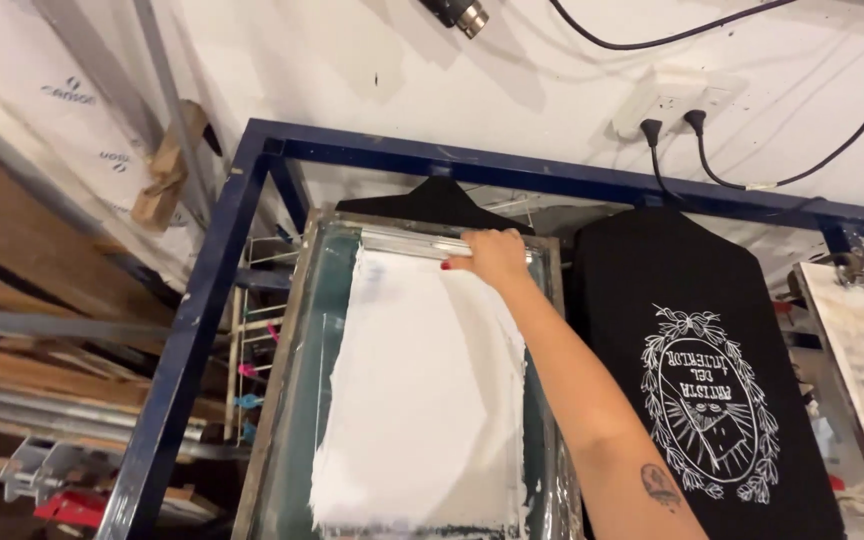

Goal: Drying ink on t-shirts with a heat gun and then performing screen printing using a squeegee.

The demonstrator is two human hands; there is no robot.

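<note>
- blue steel frame [192, 320] at left, rack behind
- print screen [297, 380] coated in white ink [422, 400]
- right hand [495, 257], grip closed over squeegee [412, 243] at screen's far end
- black printed shirt [702, 370] on platen, right
- left hand unseen

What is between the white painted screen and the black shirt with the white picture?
In the head view, the screen's pale frame edge and the person's right forearm lie between the white ink-covered screen and the black printed shirt.

White wall [352, 70] with socket [672, 100] (two black plugs), blue steel frame [192, 320].
</note>
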